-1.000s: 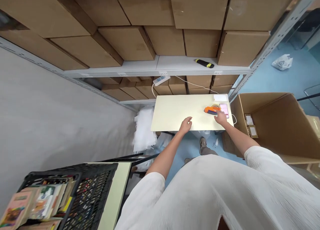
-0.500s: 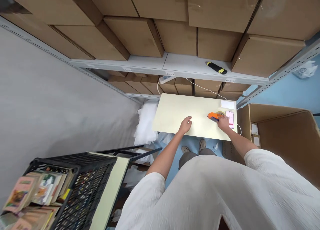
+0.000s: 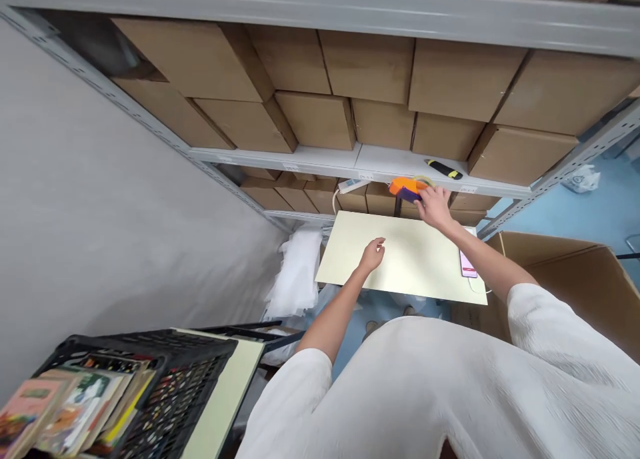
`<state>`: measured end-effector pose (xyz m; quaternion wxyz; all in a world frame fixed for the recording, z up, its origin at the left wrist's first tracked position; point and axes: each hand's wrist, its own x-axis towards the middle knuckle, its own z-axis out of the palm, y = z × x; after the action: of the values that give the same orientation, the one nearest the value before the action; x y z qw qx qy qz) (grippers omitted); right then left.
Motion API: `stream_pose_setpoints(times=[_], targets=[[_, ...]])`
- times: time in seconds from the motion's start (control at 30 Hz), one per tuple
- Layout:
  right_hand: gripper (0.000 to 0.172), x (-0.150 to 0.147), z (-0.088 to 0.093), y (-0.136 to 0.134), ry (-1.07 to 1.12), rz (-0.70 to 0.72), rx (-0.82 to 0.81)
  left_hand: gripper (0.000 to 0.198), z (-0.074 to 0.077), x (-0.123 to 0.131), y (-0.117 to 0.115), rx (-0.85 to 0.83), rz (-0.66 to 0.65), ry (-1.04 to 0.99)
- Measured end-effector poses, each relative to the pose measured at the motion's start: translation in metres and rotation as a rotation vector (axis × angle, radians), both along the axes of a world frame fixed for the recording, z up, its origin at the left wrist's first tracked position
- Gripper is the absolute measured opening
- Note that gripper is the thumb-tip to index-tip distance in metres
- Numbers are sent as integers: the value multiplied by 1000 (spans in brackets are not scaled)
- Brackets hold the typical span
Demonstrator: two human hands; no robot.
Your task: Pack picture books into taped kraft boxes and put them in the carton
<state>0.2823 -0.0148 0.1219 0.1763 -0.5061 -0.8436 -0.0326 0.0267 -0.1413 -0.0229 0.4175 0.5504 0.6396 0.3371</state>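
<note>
First: Right hand (image 3: 434, 207)?

Second: Clamped on the orange tape dispenser (image 3: 403, 187), fingers at its rear, beside the tape roll. Front end points to the person's left, away from the palm. Likely gripped there to keep that end unobstructed; inference only.

First: Where does the dispenser sit relative to the hand?

Second: In its grasp, projecting from the fingertips. In view it overlaps the shelf beam (image 3: 325, 171), beyond the far edge of the pale table (image 3: 400, 262). Gap to the beam: cannot tell.

First: Left hand (image 3: 373, 254)?

Second: Fingers loosely curled, thumb apart, nothing seen in them. Over the table; contact unclear. Well apart from the dispenser, which is farther out and rightward.

First: Nearby?

Second: Phone (image 3: 468, 266) at the table's right end, perhaps put there to spare the middle. Black-and-yellow cutter (image 3: 444, 169) on the shelf, probably parked within reach.
</note>
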Motion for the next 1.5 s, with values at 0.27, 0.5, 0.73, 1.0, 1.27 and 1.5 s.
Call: stream_pose_setpoints(times=[0.27,0.5,0.73,1.0,1.27,1.5], targets=[[53,-44,36,95,2,7,107,42,-4,-48,-8,22,75,25],[53,-57,38,132,-128,-36,48,41,-11,-50,3,17,177,42],[55,-55,27,142,-54,2,93,39,-12,-41,12,25,236,54],[60,-86,1,102,37,259,109,40,-15,-51,1,15,314,92],[45,-184,-52,22,48,608,-73,44,1,-99,-66,41,532,125],[43,-308,-55,-69,22,892,-76,45,22,-167,-178,105,785,138]])
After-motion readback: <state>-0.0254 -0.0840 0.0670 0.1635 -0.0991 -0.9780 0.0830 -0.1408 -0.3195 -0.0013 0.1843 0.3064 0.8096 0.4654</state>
